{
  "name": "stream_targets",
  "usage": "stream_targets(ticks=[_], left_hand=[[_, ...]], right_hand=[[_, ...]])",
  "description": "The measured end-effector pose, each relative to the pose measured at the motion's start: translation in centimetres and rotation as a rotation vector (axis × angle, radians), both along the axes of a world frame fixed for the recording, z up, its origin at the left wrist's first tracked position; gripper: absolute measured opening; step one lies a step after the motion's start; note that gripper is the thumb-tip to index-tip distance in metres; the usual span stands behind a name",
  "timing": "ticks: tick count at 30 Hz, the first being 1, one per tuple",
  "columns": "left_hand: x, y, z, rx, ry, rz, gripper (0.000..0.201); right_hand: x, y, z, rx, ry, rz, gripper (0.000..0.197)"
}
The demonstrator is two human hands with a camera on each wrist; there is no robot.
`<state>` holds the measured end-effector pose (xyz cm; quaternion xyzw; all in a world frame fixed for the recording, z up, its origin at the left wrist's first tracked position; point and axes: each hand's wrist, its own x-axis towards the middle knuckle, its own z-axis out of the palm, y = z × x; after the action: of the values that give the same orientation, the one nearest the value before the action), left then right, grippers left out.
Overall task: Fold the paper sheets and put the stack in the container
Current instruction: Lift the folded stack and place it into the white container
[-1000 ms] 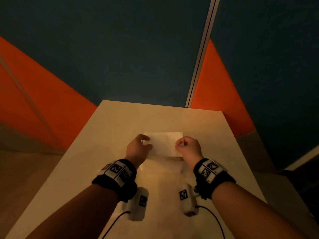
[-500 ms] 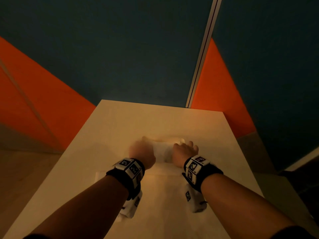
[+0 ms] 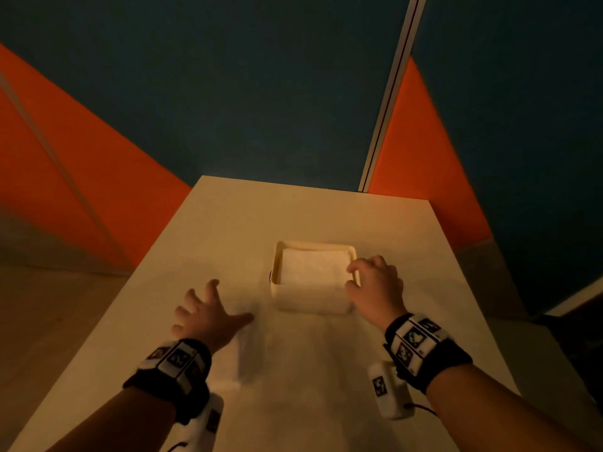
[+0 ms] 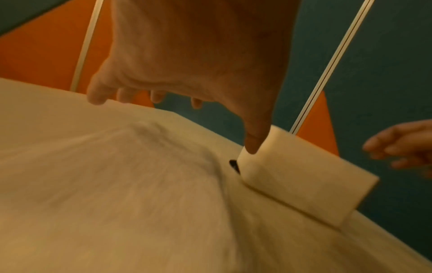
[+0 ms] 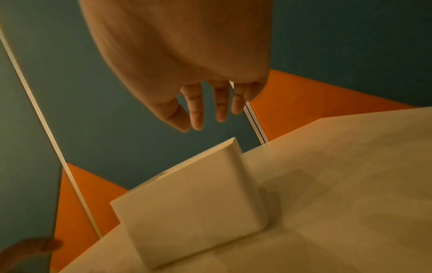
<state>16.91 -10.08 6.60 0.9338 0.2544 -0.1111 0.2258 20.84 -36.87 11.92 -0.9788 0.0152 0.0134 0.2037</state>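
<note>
A white square container (image 3: 311, 300) stands on the pale table (image 3: 261, 216), and the folded paper stack (image 3: 311, 267) lies flat inside it. My left hand (image 3: 225, 306) hovers left of the container with fingers spread, holding nothing. In the left wrist view its thumb (image 4: 253, 142) points down at the container (image 4: 304, 177) near its corner. My right hand (image 3: 354, 276) is at the container's right rim, fingers loosely curled and empty. Its fingers (image 5: 198, 110) hang relaxed above the container (image 5: 194, 206) in the right wrist view.
A small dark thing (image 4: 233, 166) sits against the container's left wall. Blue and orange wall panels (image 3: 261, 93) rise just behind the table's far edge. Bare tabletop lies around the container on all sides.
Both hands held the folded stack by its ends and lowered it. Now they have let go; the stack rests in the container and the left hand has drawn back to the left.
</note>
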Motion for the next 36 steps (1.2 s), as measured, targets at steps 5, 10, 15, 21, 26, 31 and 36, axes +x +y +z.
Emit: stream_targets(ticks=[5,10,15,21,26,31,36], left_hand=[[-3.3,-0.3,-2.7,-0.060,0.062,0.127,0.114],[-3.0,-0.4,-3.1,-0.125,-0.021,0.285,0.093],[-2.2,0.0,-2.6,-0.243,-0.033,0.363,0.109],[-1.7,1.6,-2.7,-0.440,0.039,0.409,0.103],[-1.2,1.7,-1.8,-0.531,0.041,0.213,0.064],[-1.6,2.3,2.3,-0.819,0.193,-0.131,0.056],[-1.3,0.9,6.2,-0.876,0.360,-0.489,0.054]], right_hand=[[-3.2,-0.6,-2.4,0.129,-0.023,-0.008,0.018],[-5.1,-1.0,-3.9,0.196,-0.005,0.005,0.016],[-5.4,-1.6,-3.8,0.213,-0.026,-0.006,0.014],[-5.3,-1.8,-3.1,0.279,-0.083,-0.003,0.041],[-4.7,-1.6,-2.8,0.314,-0.094,0.032,0.022],[-4.5,0.0,-1.0,0.579,0.053,0.110,0.024],[-4.9,2.8,0.8,0.796,0.499,0.243,0.074]])
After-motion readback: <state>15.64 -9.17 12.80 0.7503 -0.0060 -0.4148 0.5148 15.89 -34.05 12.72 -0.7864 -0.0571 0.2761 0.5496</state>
